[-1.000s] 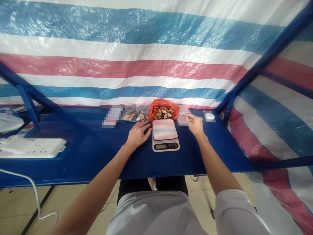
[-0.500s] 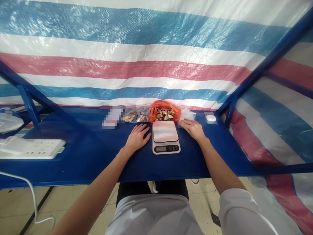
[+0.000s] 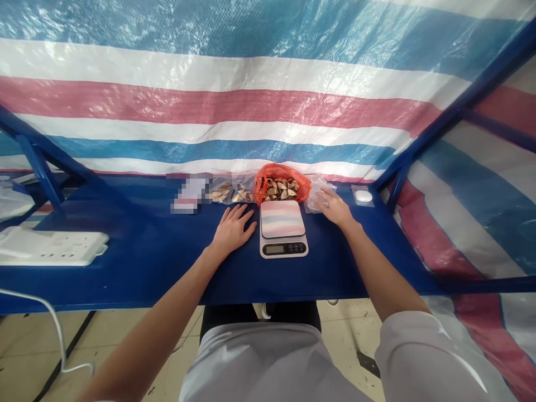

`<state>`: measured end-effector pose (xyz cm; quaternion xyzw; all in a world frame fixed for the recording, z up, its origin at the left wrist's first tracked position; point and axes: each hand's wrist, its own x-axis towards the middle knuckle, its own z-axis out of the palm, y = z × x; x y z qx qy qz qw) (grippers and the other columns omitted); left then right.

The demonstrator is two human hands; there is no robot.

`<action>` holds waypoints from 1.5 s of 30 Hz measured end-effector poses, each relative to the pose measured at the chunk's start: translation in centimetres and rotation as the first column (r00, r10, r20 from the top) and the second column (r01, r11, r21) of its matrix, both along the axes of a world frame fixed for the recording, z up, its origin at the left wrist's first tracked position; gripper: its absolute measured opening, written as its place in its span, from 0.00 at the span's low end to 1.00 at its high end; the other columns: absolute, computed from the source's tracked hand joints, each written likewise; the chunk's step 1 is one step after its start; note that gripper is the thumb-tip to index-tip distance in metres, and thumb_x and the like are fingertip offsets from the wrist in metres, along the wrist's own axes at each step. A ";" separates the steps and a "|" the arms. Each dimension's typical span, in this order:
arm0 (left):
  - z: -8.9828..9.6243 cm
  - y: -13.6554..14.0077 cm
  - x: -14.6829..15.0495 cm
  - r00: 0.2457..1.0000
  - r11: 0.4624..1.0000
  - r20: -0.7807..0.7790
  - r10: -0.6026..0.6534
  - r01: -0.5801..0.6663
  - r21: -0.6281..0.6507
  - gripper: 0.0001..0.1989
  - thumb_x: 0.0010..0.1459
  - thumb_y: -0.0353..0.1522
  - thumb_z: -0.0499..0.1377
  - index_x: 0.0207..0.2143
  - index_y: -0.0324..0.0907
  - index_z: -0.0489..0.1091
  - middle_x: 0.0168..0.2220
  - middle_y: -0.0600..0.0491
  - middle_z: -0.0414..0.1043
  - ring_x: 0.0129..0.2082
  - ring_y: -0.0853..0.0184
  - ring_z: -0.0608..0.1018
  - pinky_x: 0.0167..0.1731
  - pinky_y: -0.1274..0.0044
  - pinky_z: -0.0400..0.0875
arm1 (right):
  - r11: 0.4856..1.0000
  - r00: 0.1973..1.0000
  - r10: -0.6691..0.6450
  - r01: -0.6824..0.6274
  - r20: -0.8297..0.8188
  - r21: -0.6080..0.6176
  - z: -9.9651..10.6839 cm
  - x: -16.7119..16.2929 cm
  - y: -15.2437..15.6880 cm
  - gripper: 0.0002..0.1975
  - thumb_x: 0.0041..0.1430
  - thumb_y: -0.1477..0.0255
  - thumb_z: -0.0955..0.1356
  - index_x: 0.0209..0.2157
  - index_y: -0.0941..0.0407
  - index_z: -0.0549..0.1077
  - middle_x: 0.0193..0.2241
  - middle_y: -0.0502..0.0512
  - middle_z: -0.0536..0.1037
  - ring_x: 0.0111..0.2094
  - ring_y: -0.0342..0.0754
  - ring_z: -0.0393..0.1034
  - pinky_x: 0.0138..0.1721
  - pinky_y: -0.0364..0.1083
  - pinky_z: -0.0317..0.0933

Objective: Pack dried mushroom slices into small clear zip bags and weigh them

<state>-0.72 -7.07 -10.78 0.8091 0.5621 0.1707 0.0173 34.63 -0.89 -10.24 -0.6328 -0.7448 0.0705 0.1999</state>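
My left hand (image 3: 233, 229) lies flat on the blue table, fingers spread, just left of a white kitchen scale (image 3: 283, 249). My right hand (image 3: 335, 207) rests over clear plastic bags (image 3: 313, 204) to the right of the scale, its fingers reaching onto them with nothing seen gripped. Behind the scale an orange plastic bag (image 3: 260, 181) stands open, full of brown-and-cream curved pieces (image 3: 283, 190). Two clear bags holding similar pieces, one (image 3: 221, 192) beside the other (image 3: 243, 194), lie beyond my left hand. The scale's platform bears no object, only reflected stripes.
A pixelated patch covers a pale item (image 3: 190, 192) at the left. A white round object in a small clear bag (image 3: 363, 196) lies at the right. A white power strip (image 3: 71, 247) sits at far left, with a cable below. Blue frame bars and striped sheeting enclose the table.
My right hand has moved slightly away from me over the clear bags, its fingers more bent. My left hand stays flat on the table. The view has tilted down slightly.
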 end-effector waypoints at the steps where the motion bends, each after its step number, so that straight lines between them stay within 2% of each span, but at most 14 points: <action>1: 0.2 0.1 -0.1 1.000 1.000 -0.013 0.003 -0.003 -0.015 0.26 0.67 0.41 0.51 0.60 0.37 0.72 0.65 0.40 0.66 0.67 0.47 0.65 0.67 0.55 0.55 | 1.000 0.999 -0.002 0.003 0.045 -0.021 -0.1 -0.1 0.3 0.24 0.67 0.59 0.64 0.60 0.54 0.73 0.66 0.59 0.66 0.67 0.58 0.59 0.66 0.58 0.58; 5: 0.7 0.4 -0.5 0.999 0.998 -0.042 -0.005 0.002 -0.059 0.26 0.67 0.42 0.51 0.62 0.39 0.70 0.67 0.41 0.63 0.68 0.46 0.64 0.67 0.53 0.53 | 0.993 0.984 0.094 -0.083 0.154 -0.079 -1.0 -0.5 1.2 0.27 0.68 0.58 0.62 0.63 0.55 0.69 0.68 0.62 0.63 0.69 0.61 0.55 0.68 0.60 0.53; 9: 0.6 0.4 -0.7 0.999 0.998 -0.040 0.001 -0.004 -0.069 0.27 0.68 0.42 0.50 0.63 0.40 0.68 0.68 0.42 0.61 0.68 0.47 0.62 0.68 0.54 0.52 | 0.984 0.968 0.175 -0.165 0.182 -0.069 -1.8 -0.3 1.4 0.28 0.70 0.59 0.59 0.65 0.56 0.66 0.68 0.61 0.62 0.69 0.60 0.55 0.68 0.61 0.51; 13: 0.6 0.3 -0.5 0.998 0.996 -0.053 0.017 -0.021 -0.087 0.28 0.68 0.42 0.50 0.65 0.41 0.66 0.69 0.43 0.59 0.69 0.48 0.61 0.69 0.55 0.51 | 0.980 0.964 0.197 -0.190 0.180 -0.055 -2.0 -0.1 1.5 0.27 0.71 0.59 0.58 0.66 0.54 0.65 0.69 0.60 0.61 0.70 0.59 0.54 0.68 0.61 0.50; 16: 0.6 0.2 -0.4 0.997 0.996 -0.077 0.028 -0.034 -0.086 0.28 0.69 0.43 0.49 0.66 0.42 0.65 0.69 0.44 0.58 0.70 0.50 0.59 0.69 0.56 0.50 | 0.981 0.967 0.195 -0.196 0.166 -0.013 -1.8 -0.2 1.3 0.26 0.71 0.60 0.59 0.64 0.53 0.68 0.67 0.58 0.64 0.69 0.58 0.57 0.68 0.60 0.53; 21: 0.6 0.1 -0.3 0.993 0.994 -0.115 0.040 -0.051 -0.099 0.28 0.69 0.43 0.47 0.67 0.44 0.63 0.70 0.46 0.57 0.71 0.51 0.58 0.69 0.57 0.49 | 0.991 0.988 0.108 -0.116 0.110 0.068 -1.0 -1.0 0.5 0.19 0.70 0.64 0.61 0.53 0.52 0.78 0.59 0.55 0.76 0.61 0.55 0.68 0.61 0.55 0.63; 24: 0.6 0.2 -0.2 0.991 0.993 -0.124 0.045 -0.058 -0.105 0.29 0.69 0.43 0.46 0.67 0.44 0.62 0.70 0.46 0.56 0.71 0.52 0.58 0.69 0.56 0.48 | 0.993 0.994 0.061 -0.070 0.089 0.097 -0.3 -1.5 -0.1 0.17 0.69 0.66 0.62 0.48 0.50 0.81 0.55 0.53 0.79 0.57 0.54 0.72 0.56 0.52 0.67; 29: 0.7 0.2 -0.2 0.991 0.992 -0.128 0.041 -0.056 -0.112 0.29 0.69 0.44 0.46 0.68 0.44 0.62 0.71 0.46 0.56 0.71 0.52 0.57 0.69 0.57 0.48 | 0.994 0.999 -0.017 0.013 0.034 0.106 0.4 -1.8 -1.0 0.15 0.68 0.65 0.63 0.47 0.49 0.81 0.53 0.52 0.80 0.53 0.54 0.75 0.51 0.49 0.69; 34: 0.6 0.2 -0.3 0.994 0.994 -0.096 0.043 -0.053 -0.099 0.28 0.69 0.44 0.47 0.67 0.45 0.63 0.70 0.46 0.57 0.71 0.52 0.58 0.69 0.56 0.49 | 0.983 0.984 -0.089 0.112 -0.156 0.147 0.8 -1.5 -1.3 0.16 0.66 0.63 0.65 0.45 0.50 0.82 0.51 0.54 0.81 0.53 0.56 0.76 0.51 0.51 0.70; 37: 0.3 0.2 -0.6 0.999 0.997 -0.037 0.033 -0.035 -0.071 0.27 0.67 0.44 0.49 0.64 0.44 0.67 0.69 0.46 0.60 0.70 0.51 0.60 0.69 0.56 0.51 | 0.968 0.926 -0.103 0.177 -0.364 0.176 1.2 -1.3 -1.5 0.18 0.63 0.59 0.66 0.43 0.52 0.83 0.46 0.58 0.83 0.50 0.59 0.78 0.53 0.54 0.70; 39: 0.1 0.2 -0.7 0.999 0.999 0.022 0.026 -0.025 -0.039 0.26 0.66 0.43 0.50 0.61 0.44 0.71 0.67 0.45 0.64 0.68 0.51 0.63 0.68 0.56 0.52 | 0.960 0.845 -0.082 0.210 -0.528 0.187 1.6 -1.4 -1.6 0.19 0.60 0.56 0.67 0.41 0.54 0.83 0.43 0.58 0.85 0.47 0.60 0.79 0.53 0.56 0.70; 42: 0.0 0.0 -0.9 0.993 1.000 0.117 0.009 -0.011 0.021 0.25 0.65 0.43 0.50 0.55 0.42 0.76 0.61 0.44 0.71 0.65 0.52 0.69 0.67 0.58 0.56 | 0.962 0.670 -0.008 0.207 -0.742 0.176 2.3 -2.1 -1.9 0.20 0.56 0.54 0.70 0.38 0.56 0.83 0.38 0.57 0.85 0.44 0.59 0.79 0.51 0.56 0.70; 45: 0.5 -0.2 -0.8 0.978 0.997 0.206 -0.028 0.012 0.076 0.24 0.65 0.43 0.51 0.51 0.41 0.78 0.57 0.43 0.76 0.62 0.52 0.72 0.67 0.59 0.58 | 0.976 0.466 0.026 0.182 -0.885 0.124 3.2 -3.6 -2.2 0.19 0.51 0.54 0.74 0.34 0.56 0.82 0.33 0.54 0.84 0.40 0.57 0.79 0.49 0.56 0.72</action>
